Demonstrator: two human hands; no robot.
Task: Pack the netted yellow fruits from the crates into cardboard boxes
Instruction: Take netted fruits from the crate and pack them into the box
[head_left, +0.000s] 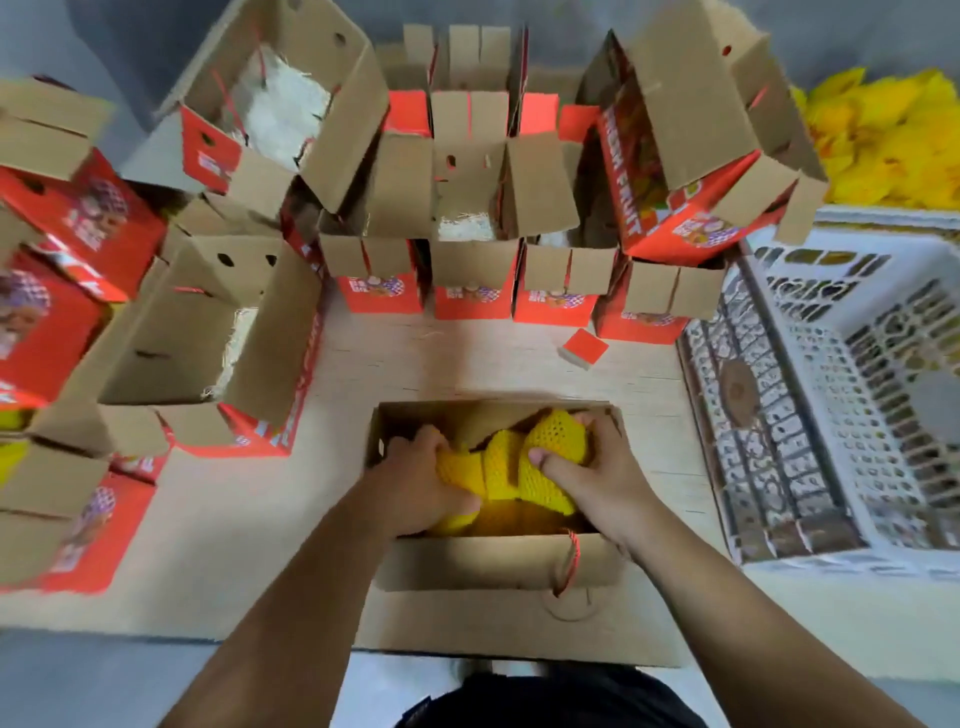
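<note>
An open cardboard box (498, 571) stands on the table right in front of me. Inside it lie several yellow netted fruits (501, 462). Both of my hands are down in the box. My left hand (415, 483) grips a netted fruit at the box's left side. My right hand (587, 467) holds another netted fruit (558, 441) at the right side, thumb across its front. The bottom of the box is hidden under the fruits and my hands.
Several open red-and-brown cardboard boxes (472, 249) crowd the back and left of the table, some with pale shredded padding inside. A white plastic crate (841, 395) stands at the right. A heap of yellow netted fruits (883, 135) lies at the far right. A small red block (584, 347) lies on the table.
</note>
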